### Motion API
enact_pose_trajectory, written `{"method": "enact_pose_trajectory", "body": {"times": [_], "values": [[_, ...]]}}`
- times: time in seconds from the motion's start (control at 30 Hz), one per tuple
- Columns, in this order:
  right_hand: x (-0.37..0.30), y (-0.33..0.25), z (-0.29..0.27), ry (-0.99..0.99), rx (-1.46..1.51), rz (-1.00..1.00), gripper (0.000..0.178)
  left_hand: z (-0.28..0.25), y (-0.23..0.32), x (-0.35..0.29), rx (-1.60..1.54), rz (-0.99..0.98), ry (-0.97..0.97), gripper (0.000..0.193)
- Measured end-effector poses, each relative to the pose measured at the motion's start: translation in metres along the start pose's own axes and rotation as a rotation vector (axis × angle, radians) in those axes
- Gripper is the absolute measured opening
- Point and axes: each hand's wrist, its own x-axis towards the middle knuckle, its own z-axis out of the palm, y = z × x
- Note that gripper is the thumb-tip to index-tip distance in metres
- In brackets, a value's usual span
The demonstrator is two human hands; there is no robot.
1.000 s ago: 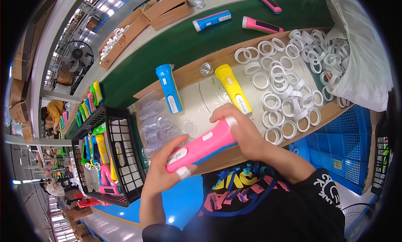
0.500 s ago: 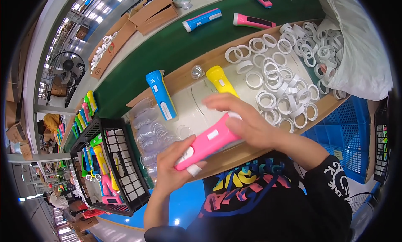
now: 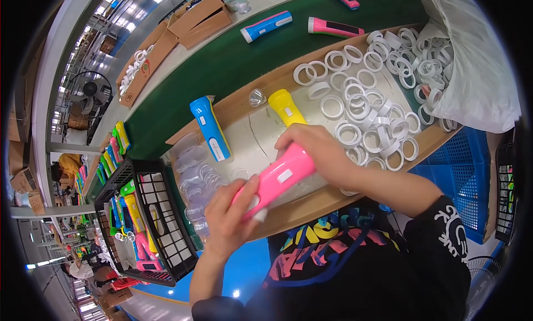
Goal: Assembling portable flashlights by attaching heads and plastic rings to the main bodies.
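A pink flashlight [image 3: 276, 178] is held slantwise between my two hands over the near side of a shallow cardboard tray [image 3: 311, 201]. My left hand [image 3: 229, 214] is wrapped round its lower left end. At the upper right end, my right hand [image 3: 316, 150] closes over the wide head and hides it. Beyond my right hand lies a yellow flashlight [image 3: 286, 106]. A blue flashlight [image 3: 211, 128] rests farther left in the tray. Near the tray's far wall is a small shiny reflector cup [image 3: 256, 97].
White rings [image 3: 361, 107] lie heaped in the tray's right half, beside a white plastic bag [image 3: 472, 71]. Clear round lenses [image 3: 194, 165] are stacked at the left. A black crate [image 3: 180, 237] holds more flashlights. Blue and pink flashlights [image 3: 266, 26] lie on the green bench beyond.
My right hand, whose fingers were stretched above the flashlight, has closed round its head. The flashlight has turned slightly in my hands.
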Motion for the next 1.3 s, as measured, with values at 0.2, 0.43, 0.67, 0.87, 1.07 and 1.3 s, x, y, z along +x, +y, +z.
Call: {"method": "enact_pose_trajectory", "body": {"times": [0.2, 0.43, 0.67, 0.87, 1.07, 1.3], "values": [[0.002, 0.034, 0.010, 0.026, 0.719, 0.478, 0.035, 0.018, -0.004, -0.010, 0.102, 0.056, 0.030, 0.056], [-0.005, 0.027, -0.003, 0.030, 0.228, -0.002, 0.045, 0.019, 0.013, 0.006, 0.009, -0.058, 0.003, 0.058], [0.001, 0.022, -0.009, 0.005, 0.520, 0.149, 0.044, 0.049, 0.004, -0.010, -0.643, -0.494, 0.098, 0.055], [-0.015, 0.037, 0.004, -0.141, 0.858, -0.038, 0.053, 0.086, 0.026, -0.046, -2.419, -1.026, -0.279, 0.071], [-0.014, 0.034, 0.020, 0.248, 0.682, -0.054, 0.034, 0.064, 0.047, -0.017, -0.435, -0.533, -0.019, 0.071], [-0.027, 0.009, 0.019, 0.070, 0.846, -0.098, 0.031, 0.057, 0.069, -0.025, -1.711, -0.890, -0.238, 0.055]]}}
